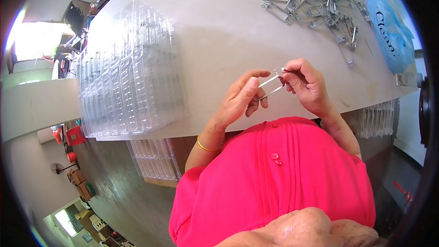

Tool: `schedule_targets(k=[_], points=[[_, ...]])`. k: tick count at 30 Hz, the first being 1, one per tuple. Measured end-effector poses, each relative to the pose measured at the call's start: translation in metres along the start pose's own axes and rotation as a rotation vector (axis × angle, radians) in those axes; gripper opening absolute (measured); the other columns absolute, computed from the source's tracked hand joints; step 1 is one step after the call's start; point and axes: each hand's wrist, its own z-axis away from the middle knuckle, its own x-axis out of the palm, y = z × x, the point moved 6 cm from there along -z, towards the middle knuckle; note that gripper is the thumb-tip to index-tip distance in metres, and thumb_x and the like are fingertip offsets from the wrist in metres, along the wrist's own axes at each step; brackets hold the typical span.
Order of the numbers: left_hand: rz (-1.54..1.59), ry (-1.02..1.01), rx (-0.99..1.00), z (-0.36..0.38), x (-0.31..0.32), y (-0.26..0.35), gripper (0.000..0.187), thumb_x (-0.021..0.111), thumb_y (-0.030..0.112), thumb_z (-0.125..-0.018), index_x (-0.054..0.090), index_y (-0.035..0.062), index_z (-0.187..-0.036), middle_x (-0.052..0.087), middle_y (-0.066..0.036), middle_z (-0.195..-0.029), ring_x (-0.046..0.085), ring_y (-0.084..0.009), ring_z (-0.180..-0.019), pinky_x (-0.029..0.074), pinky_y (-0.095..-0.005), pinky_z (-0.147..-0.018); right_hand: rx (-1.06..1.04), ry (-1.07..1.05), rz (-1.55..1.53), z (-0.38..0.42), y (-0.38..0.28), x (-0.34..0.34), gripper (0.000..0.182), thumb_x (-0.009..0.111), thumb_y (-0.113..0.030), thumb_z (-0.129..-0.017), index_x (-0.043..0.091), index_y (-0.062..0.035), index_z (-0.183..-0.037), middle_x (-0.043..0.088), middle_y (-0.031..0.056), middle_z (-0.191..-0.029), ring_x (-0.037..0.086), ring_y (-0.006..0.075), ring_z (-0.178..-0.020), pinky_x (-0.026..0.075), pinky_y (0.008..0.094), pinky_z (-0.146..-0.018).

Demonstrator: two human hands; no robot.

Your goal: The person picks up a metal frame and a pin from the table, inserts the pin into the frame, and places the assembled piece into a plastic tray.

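Just above the table's front edge, my left hand (242, 95) holds one end of a thin metal bracket (275, 91) between its fingers. The bracket looks like a narrow frame with two long bars. At its other end my right hand (305, 84) pinches it with thumb and forefinger, and something small and dark red shows there. The fingertips partly hide that end. A heap of similar metal brackets (327, 4) lies on the table beyond my right hand.
Stacked clear plastic trays (132, 73) cover the left of the table (215, 41). A blue plastic bag (389, 34) marked "Clean" lies at the right edge. More clear trays (153, 160) stand below the table at left. Boxes (82, 185) are on the floor.
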Motion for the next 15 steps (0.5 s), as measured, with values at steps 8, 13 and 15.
schedule_targets(k=[8,13,15], points=[[0.300,-0.086,0.223,-0.007,-0.006,0.007,0.080,0.064,0.038,-0.097,0.027,-0.0043,-0.153,0.066,-0.027,-0.114,0.066,-0.0211,-0.063,0.054,-0.0311,-0.060,0.236,0.123,-0.587,-0.002,0.020,-0.002,0.016,0.056,-0.021,-0.106,0.055,-0.0052,-0.107,0.060,0.0034,-0.083,0.058,0.0097,-0.068,0.049,0.0255,-0.058],[0.357,-0.097,0.200,-0.016,0.004,-0.009,0.067,0.064,0.026,-0.100,0.032,-0.0017,-0.153,0.064,-0.015,-0.101,0.061,-0.0149,-0.066,0.053,-0.0293,-0.065,0.362,0.126,-0.667,0.002,0.028,0.014,0.017,0.057,-0.023,-0.106,0.056,-0.0059,-0.107,0.060,0.0034,-0.085,0.059,0.0106,-0.068,0.050,0.0268,-0.058],[0.335,-0.107,0.195,-0.016,0.003,-0.011,0.066,0.065,0.028,-0.100,0.035,-0.0013,-0.152,0.064,-0.014,-0.102,0.061,-0.0151,-0.070,0.052,-0.0292,-0.069,0.383,0.106,-0.683,0.004,0.029,0.022,0.018,0.057,-0.024,-0.106,0.056,-0.0059,-0.107,0.061,0.0034,-0.086,0.060,0.0106,-0.069,0.050,0.0272,-0.059]])
